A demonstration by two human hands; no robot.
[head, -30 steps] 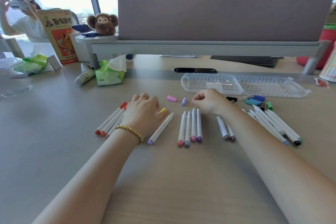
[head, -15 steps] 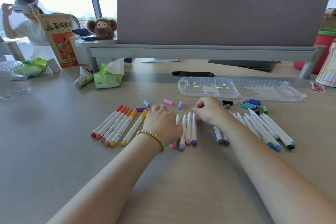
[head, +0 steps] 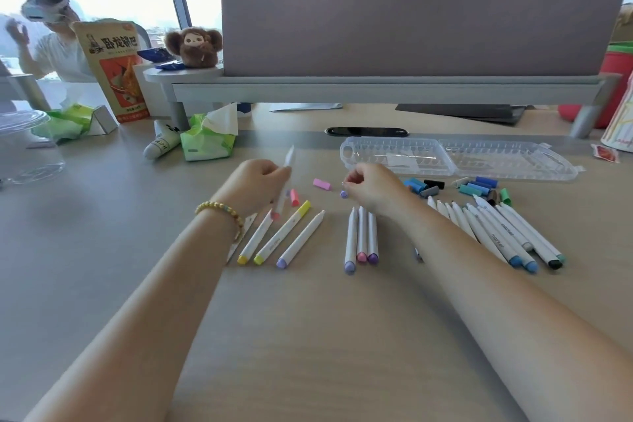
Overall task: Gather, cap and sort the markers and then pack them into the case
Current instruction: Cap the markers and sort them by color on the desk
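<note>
**Marker in one hand, purple cap in the other**

The left hand (head: 257,181) is closed around a white marker (head: 283,187), lifted off the table and tilted so its tip points up and away; motion blurs it, but the lower end looks pink. A beaded yellow bracelet (head: 222,216) circles that wrist. The right hand (head: 371,188) is curled, its fingertips pinching a small purple cap (head: 344,194) just above the tabletop.

Three white-barrelled markers (head: 361,238) with purple, pink and purple ends lie side by side below the right hand. To their left lie three more (head: 284,236), slanted, with yellow and lilac ends. A fan of blue-, black- and green-ended markers (head: 503,233) lies beside the right forearm. Loose caps sit further back: a pink one (head: 322,184), a coral one (head: 294,197), and a cluster of teal, blue, grey and black (head: 455,186).

The clear ribbed plastic case (head: 455,159) lies open behind the caps. The table (head: 308,336) is smooth pale wood.

Both forearms reach forward from the bottom corners, converging toward the middle.
</note>
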